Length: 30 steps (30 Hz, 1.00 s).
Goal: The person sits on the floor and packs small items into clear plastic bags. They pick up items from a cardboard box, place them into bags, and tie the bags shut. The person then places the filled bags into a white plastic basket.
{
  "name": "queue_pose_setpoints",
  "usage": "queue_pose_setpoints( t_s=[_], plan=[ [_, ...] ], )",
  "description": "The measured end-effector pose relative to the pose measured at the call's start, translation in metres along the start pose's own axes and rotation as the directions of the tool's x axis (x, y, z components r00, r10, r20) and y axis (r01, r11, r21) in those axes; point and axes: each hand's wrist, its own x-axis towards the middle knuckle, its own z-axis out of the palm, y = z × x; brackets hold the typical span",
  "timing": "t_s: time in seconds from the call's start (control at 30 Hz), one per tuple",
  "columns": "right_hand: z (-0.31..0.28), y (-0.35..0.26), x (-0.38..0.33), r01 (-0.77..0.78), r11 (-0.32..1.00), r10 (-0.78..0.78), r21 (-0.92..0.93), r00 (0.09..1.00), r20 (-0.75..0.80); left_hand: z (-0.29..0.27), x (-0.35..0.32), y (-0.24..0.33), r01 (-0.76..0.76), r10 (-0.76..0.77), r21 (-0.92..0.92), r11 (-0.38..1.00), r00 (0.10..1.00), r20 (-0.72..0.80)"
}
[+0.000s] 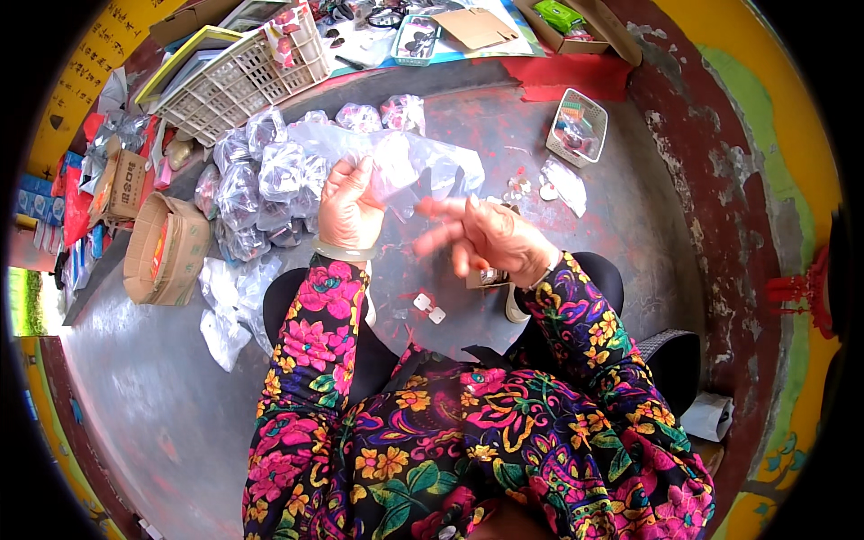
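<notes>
Clear crinkled plastic bag, long axis sideways, pinched in left hand grip; right hand grip open beside it.

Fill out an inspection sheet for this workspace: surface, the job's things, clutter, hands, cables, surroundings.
Surface: grey floor, scuffed, with worn red patches.
Job's things: crinkled clear plastic bag held up; heap of filled clear plastic bags behind it; two small white tags on the floor.
Clutter: white plastic lattice basket, open brown cardboard box, small white basket, empty clear bags.
Hands: left hand grips the bag, pale bangle at the wrist; right hand open beside it, fingers spread.
Cables: nothing seen.
Surroundings: yellow painted border along the worn red edge.
</notes>
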Motion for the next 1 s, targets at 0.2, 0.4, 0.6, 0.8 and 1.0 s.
queue_pose_setpoints(
  t_s=[0.2, 0.4, 0.6, 0.8, 1.0],
  plan=[
    [-0.012, 0.003, 0.022, 0.160, 0.985, -0.131, 0.064, 0.935, -0.330, 0.007, -0.003, -0.002, 0.014, -0.015, -0.012, 1.000, 1.000, -0.017],
    [-0.019, 0.002, 0.025, -0.093, 0.764, -0.299, -0.638, 0.826, -0.478, -0.013, 0.005, 0.014, 0.044, -0.051, -0.087, 0.995, 0.995, -0.083],
    [-0.030, 0.062, 0.014, 0.119, -0.106, 0.264, -0.987, 0.961, 0.088, -0.012, 0.012, 0.038, -0.062, 0.033, -0.148, 0.987, 0.981, -0.189],
    [0.000, 0.027, 0.017, -0.175, -0.055, -0.380, -0.983, 0.914, -0.142, -0.017, 0.006, 0.033, 0.063, -0.082, -0.098, 0.993, 0.976, -0.203],
    [-0.007, -0.002, 0.022, 0.006, 0.028, -0.836, -1.000, 0.548, -0.020, -0.015, 0.009, 0.017, 0.185, -0.189, -0.039, 0.982, 0.960, -0.206]
  ],
)
